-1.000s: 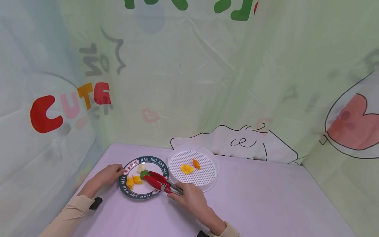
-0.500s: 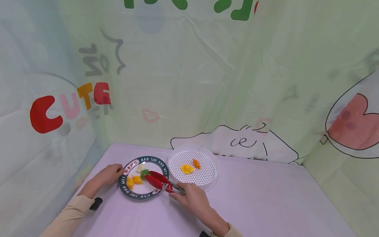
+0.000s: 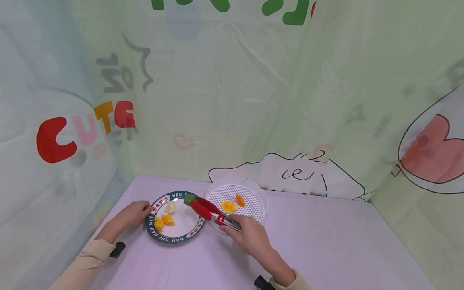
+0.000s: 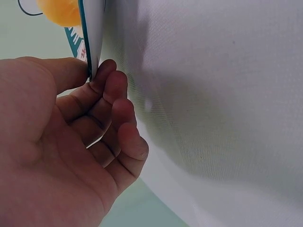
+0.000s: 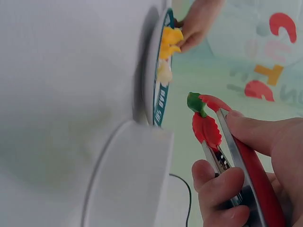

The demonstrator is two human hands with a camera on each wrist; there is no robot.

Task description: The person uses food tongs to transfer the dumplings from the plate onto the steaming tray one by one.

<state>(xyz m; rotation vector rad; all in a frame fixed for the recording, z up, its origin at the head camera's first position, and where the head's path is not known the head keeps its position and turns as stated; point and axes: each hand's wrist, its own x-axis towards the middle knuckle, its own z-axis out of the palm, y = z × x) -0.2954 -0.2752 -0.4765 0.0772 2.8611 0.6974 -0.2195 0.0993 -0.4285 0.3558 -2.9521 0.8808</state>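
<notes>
My left hand pinches the left rim of a round plate with a dark green lettered border; the left wrist view shows thumb and forefinger on its edge. Two yellow dumpling-shaped pieces and a whitish one lie on the plate. My right hand grips metal tongs with red tips. Between those tips a small green dumpling-shaped piece is clamped, in the air above the plate's right part. Right of the plate stands a white round perforated steamer tray.
Inside the steamer tray are a yellow piece and an orange piece. A pale lilac cloth covers the table. Printed fabric walls rise behind it and at both sides.
The tongs have lifted the green piece off the plate's middle and moved right and up toward the steamer tray. The whitish piece has shifted slightly left. My left hand stays at the rim.
</notes>
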